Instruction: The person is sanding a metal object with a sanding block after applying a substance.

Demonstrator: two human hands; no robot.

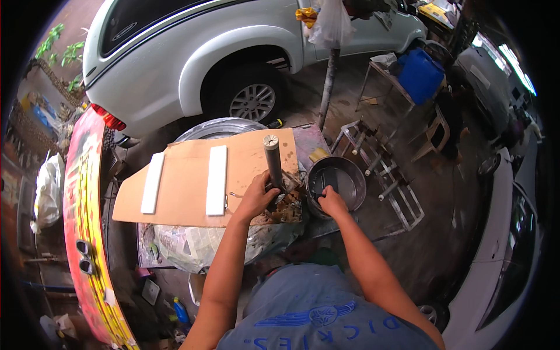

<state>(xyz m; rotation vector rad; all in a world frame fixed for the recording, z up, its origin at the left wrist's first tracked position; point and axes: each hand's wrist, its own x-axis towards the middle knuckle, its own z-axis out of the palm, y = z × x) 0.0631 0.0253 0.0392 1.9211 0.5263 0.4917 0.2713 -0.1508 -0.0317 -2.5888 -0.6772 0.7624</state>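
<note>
A dark cylinder (273, 158) with a pale, notched round top stands upright near the right end of a cardboard sheet (186, 175). My left hand (256, 196) is closed at its lower end, thumb and forefinger on either side. To its right, my right hand (333, 202) reaches over the near rim of a round metal basin (360, 184). Its fingers are curled against a black piece (330, 178) in the basin; their tips are hidden. Two white strips (216, 181) lie across the cardboard, and brown scraps (284, 210) lie beside my left hand.
A plastic-covered round form (192, 245) sits under the cardboard. Beyond it a white pickup (242, 44) is parked. A metal frame (396, 192) lies right of the basin, near a post (329, 87) and a blue jug (420, 76). A red-and-yellow panel (87, 221) stands left.
</note>
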